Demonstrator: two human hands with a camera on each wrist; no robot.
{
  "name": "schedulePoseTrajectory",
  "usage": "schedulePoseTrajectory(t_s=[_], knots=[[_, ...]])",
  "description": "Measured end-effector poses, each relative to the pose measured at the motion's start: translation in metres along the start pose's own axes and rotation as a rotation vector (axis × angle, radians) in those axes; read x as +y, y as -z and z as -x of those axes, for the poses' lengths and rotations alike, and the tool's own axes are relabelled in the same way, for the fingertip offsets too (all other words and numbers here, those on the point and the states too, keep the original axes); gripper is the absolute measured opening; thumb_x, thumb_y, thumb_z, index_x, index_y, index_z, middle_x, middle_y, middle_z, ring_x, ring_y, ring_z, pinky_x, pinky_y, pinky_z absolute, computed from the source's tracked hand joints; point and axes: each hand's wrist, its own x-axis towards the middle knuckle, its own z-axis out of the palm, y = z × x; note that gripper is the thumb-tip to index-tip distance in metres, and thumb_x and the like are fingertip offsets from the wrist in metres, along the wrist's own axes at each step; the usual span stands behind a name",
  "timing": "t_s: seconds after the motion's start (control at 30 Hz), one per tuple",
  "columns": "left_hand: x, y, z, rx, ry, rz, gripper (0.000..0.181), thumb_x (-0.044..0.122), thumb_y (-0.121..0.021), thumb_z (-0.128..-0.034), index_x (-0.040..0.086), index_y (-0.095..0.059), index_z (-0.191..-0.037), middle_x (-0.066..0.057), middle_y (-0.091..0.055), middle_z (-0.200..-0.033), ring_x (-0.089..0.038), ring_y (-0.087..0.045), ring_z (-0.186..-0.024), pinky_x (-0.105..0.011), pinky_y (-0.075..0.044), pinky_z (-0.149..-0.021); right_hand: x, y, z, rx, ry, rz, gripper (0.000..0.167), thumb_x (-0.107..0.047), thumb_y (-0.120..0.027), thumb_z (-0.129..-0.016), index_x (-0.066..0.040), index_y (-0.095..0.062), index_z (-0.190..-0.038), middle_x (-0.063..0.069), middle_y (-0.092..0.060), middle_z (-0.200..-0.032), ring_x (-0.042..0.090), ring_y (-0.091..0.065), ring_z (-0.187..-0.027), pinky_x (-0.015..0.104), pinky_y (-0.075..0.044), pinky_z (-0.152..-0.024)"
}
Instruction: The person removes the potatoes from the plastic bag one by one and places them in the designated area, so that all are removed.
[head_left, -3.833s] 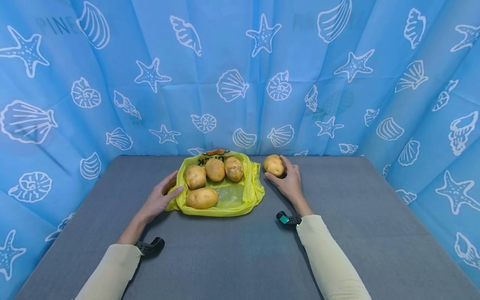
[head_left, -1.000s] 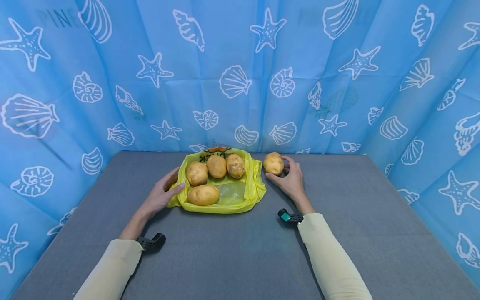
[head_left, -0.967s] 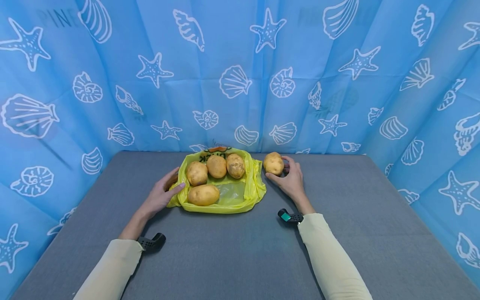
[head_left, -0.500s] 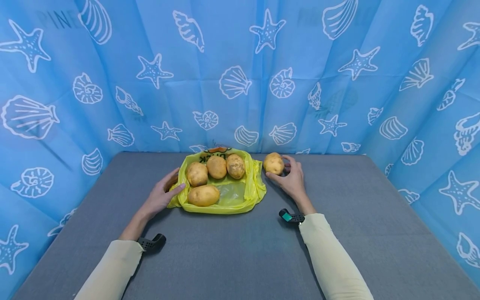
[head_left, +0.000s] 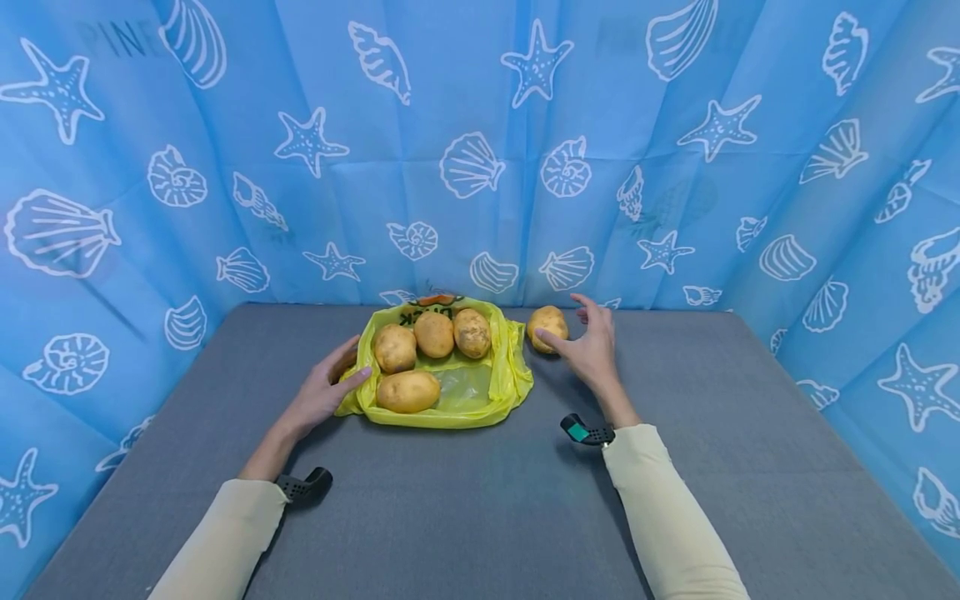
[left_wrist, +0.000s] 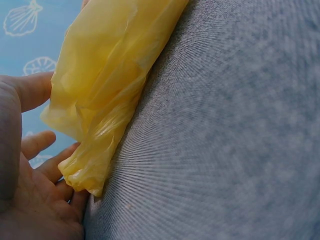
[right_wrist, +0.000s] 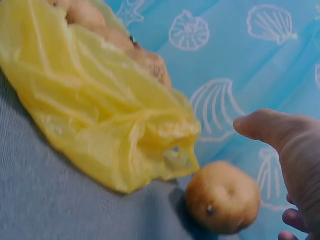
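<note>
A yellow plastic bag (head_left: 465,417), its mouth spread wide, lies on the table with several potatoes inside. One long potato (head_left: 408,392) is at the front left of the bag; a round potato (head_left: 394,348) sits behind it. My left hand (head_left: 324,392) rests at the bag's left side, thumb and fingers spread; in the left wrist view its thumb (left_wrist: 37,91) touches the plastic. A single potato (right_wrist: 223,197) stands outside, just right of the bag. Above and beside it hovers my right hand (head_left: 595,346), fingers apart, holding nothing.
Grey cloth covers the table (head_left: 480,517). A blue curtain (head_left: 480,167) with white shells and starfish stands right behind the table's back edge and along both sides. Each wrist carries a black strap mount (head_left: 303,486).
My right hand has let go of the potato beside the bag, spreading its fingers and lifting slightly to the right. The potato stays in place. My left hand and the bag hold still.
</note>
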Motion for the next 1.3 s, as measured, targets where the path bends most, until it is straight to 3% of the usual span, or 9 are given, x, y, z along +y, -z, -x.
schedulePoseTrajectory(t_s=[0.17, 0.4, 0.6, 0.8, 0.97, 1.2, 1.3], knots=[[0.001, 0.0, 0.0, -0.002, 0.002, 0.005, 0.07, 0.028, -0.057, -0.106, 0.009, -0.021, -0.163, -0.026, -0.03, -0.161, -0.043, -0.027, -0.148, -0.06, -0.027, -0.116, -0.018, -0.002, 0.002, -0.024, 0.089, 0.01, 0.081, -0.033, -0.089, -0.079, -0.009, -0.05, -0.147, 0.025, -0.046, -0.128, 0.041, -0.042, -0.118, 0.058, -0.035, -0.097], [0.003, 0.0, 0.001, -0.003, 0.007, 0.006, 0.07, 0.028, -0.057, -0.1058, 0.009, -0.021, -0.163, -0.026, -0.029, -0.161, -0.043, -0.027, -0.148, -0.06, -0.026, -0.116, -0.048, -0.017, 0.013, -0.122, 0.23, -0.009, 0.081, -0.03, -0.09, -0.078, -0.011, -0.05, -0.146, 0.022, -0.048, -0.124, 0.04, -0.041, -0.113, 0.06, -0.028, -0.098], [0.002, 0.0, -0.001, 0.001, 0.011, -0.005, 0.071, 0.031, -0.057, -0.1056, 0.008, -0.021, -0.163, -0.026, -0.03, -0.161, -0.043, -0.027, -0.148, -0.061, -0.027, -0.116, -0.079, -0.033, 0.032, -0.231, 0.355, -0.066, 0.078, -0.033, -0.089, -0.079, -0.014, -0.052, -0.145, 0.017, -0.05, -0.124, 0.036, -0.048, -0.115, 0.055, -0.038, -0.095], [0.002, 0.0, -0.001, 0.008, 0.004, -0.024, 0.072, 0.033, -0.057, -0.1055, 0.007, -0.021, -0.162, -0.027, -0.031, -0.16, -0.044, -0.029, -0.147, -0.061, -0.028, -0.115, -0.101, -0.054, 0.054, -0.398, 0.474, -0.16, 0.075, -0.031, -0.087, -0.082, -0.015, -0.051, -0.146, 0.015, -0.052, -0.131, 0.031, -0.052, -0.118, 0.053, -0.046, -0.097], [0.001, 0.001, -0.001, 0.004, -0.002, -0.02, 0.072, 0.033, -0.057, -0.1057, 0.007, -0.021, -0.162, -0.027, -0.031, -0.16, -0.045, -0.029, -0.146, -0.062, -0.027, -0.115, -0.106, -0.07, 0.07, -0.515, 0.491, -0.188, 0.071, -0.028, -0.084, -0.087, -0.012, -0.05, -0.147, 0.014, -0.052, -0.134, 0.025, -0.051, -0.119, 0.053, -0.048, -0.098], [-0.001, 0.001, -0.001, 0.002, -0.001, -0.019, 0.071, 0.03, -0.057, -0.1056, 0.007, -0.021, -0.162, -0.026, -0.031, -0.16, -0.044, -0.029, -0.147, -0.061, -0.027, -0.115, -0.102, -0.083, 0.079, -0.563, 0.494, -0.225, 0.063, -0.024, -0.078, -0.092, -0.006, -0.051, -0.145, 0.021, -0.052, -0.134, 0.039, -0.052, -0.121, 0.058, -0.047, -0.095], [0.0, 0.001, -0.001, -0.001, -0.007, -0.019, 0.071, 0.028, -0.058, -0.1055, 0.007, -0.021, -0.162, -0.027, -0.031, -0.159, -0.044, -0.029, -0.146, -0.062, -0.027, -0.115, -0.1, -0.086, 0.08, -0.578, 0.478, -0.223, 0.061, -0.026, -0.075, -0.094, -0.006, -0.05, -0.146, 0.021, -0.052, -0.137, 0.039, -0.052, -0.123, 0.058, -0.047, -0.097]])
